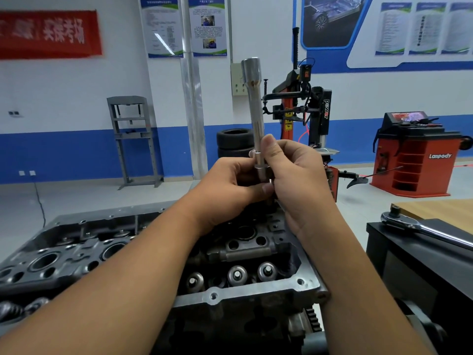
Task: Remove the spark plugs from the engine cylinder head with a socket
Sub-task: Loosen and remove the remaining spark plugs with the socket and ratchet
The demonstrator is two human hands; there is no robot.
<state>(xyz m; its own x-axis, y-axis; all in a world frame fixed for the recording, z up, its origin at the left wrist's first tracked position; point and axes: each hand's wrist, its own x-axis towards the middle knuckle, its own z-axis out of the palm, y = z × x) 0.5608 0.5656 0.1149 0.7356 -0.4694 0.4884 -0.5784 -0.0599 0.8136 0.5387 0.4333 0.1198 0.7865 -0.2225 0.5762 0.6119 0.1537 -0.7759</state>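
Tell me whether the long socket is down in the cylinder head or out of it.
Out: both hands hold the long socket upright, lifted above the cylinder head.

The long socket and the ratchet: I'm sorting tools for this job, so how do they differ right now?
The long socket stands nearly upright, gripped by the left hand and the right hand above the cylinder head; the ratchet lies flat and untouched on the black stand. The socket is a round tube with a wider top; the ratchet is a flat handle with a rounded head. Both are shiny metal.
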